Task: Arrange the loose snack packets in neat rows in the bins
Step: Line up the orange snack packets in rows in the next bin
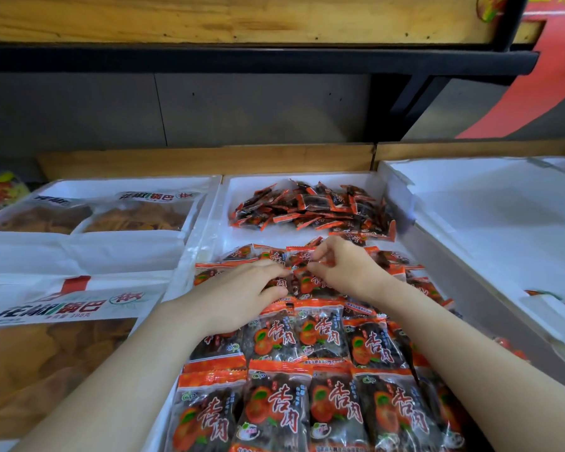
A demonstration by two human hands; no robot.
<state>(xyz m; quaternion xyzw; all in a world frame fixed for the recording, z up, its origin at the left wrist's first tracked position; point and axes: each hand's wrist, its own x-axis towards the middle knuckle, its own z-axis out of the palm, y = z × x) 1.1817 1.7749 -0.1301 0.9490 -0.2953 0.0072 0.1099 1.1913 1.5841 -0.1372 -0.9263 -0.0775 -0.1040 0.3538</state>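
Basically mid-row: left hand [242,293] and right hand [344,265] share a pinch grip on one small orange-and-clear plastic snack packet [300,257], which probably needs squaring into the white foam bin [206,230] next.

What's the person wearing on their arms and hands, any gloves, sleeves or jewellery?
Nothing that shows. The left hand and right hand are ungloved, with no rings visible. The left forearm and right forearm are bare to the picture's edge: no sleeves, watch or bracelets in view.

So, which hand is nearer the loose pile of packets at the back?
Right. The right hand is just in front of the loose pile; the left hand is nearer the person, further left.
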